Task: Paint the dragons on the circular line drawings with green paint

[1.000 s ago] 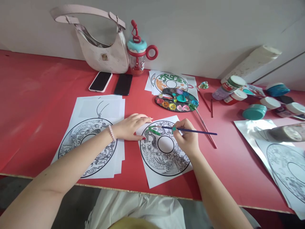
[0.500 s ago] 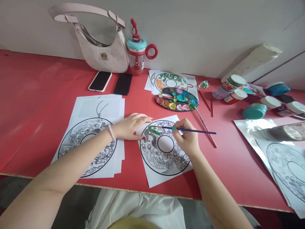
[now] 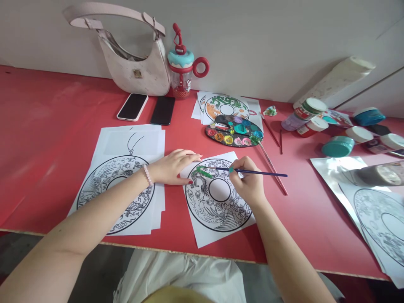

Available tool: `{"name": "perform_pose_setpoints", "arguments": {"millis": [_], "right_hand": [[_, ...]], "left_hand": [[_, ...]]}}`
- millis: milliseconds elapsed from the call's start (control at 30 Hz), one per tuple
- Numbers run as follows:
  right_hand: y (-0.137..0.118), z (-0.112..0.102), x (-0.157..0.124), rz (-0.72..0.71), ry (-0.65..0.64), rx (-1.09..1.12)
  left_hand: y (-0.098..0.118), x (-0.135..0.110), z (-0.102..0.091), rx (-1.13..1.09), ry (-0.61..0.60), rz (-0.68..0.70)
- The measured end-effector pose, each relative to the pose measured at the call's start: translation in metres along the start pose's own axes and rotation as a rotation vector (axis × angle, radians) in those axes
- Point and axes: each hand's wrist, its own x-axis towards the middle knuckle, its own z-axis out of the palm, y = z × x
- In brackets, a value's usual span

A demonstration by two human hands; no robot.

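A white sheet (image 3: 206,235) with a black circular line drawing lies in front of me on the red table (image 3: 47,122). A patch at the drawing's upper left is painted green (image 3: 202,171). My left hand (image 3: 173,166) lies flat on the sheet's left corner, fingers stretched out. My right hand (image 3: 249,183) pinches a thin dark-blue paintbrush (image 3: 259,173), whose tip touches the green patch.
A stack of printed sheets (image 3: 121,181) lies at the left. Behind the drawing sit a colourful palette (image 3: 234,131), a painted sample sheet (image 3: 225,107), spare brushes (image 3: 273,162), two phones (image 3: 148,108), a pink bag (image 3: 135,69) and a bottle (image 3: 181,71). Paint jars (image 3: 337,146) and more sheets (image 3: 378,219) crowd the right.
The brush tip has shifted slightly along the green patch. Both hands stay where they were.
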Motion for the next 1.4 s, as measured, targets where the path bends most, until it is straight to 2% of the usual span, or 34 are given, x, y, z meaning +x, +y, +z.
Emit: {"name": "perform_pose_setpoints", "arguments": {"millis": [600,833,1033,1200,1400], "right_hand": [[-0.0007,0.0016,-0.0029,-0.044,-0.045,0.046],[-0.0004,0.0002,-0.0025,-0.032,0.005,-0.008],[-0.0011,0.0011,-0.0037,-0.065,-0.037,-0.001],[-0.0021,0.0011,-0.0024,-0.052,0.026,-0.030],[-0.0015,-0.0001,-0.0020,-0.086,0.014,-0.019]], "left_hand": [[-0.0002,0.0004,-0.0002,-0.007,-0.008,-0.006],[-0.0001,0.0005,-0.0005,0.008,-0.017,-0.013],[0.0006,0.0011,-0.0009,-0.004,-0.008,-0.009],[-0.0002,0.0008,-0.0008,-0.001,-0.008,-0.001],[-0.0004,0.0007,0.0005,0.007,-0.003,0.003]]}}
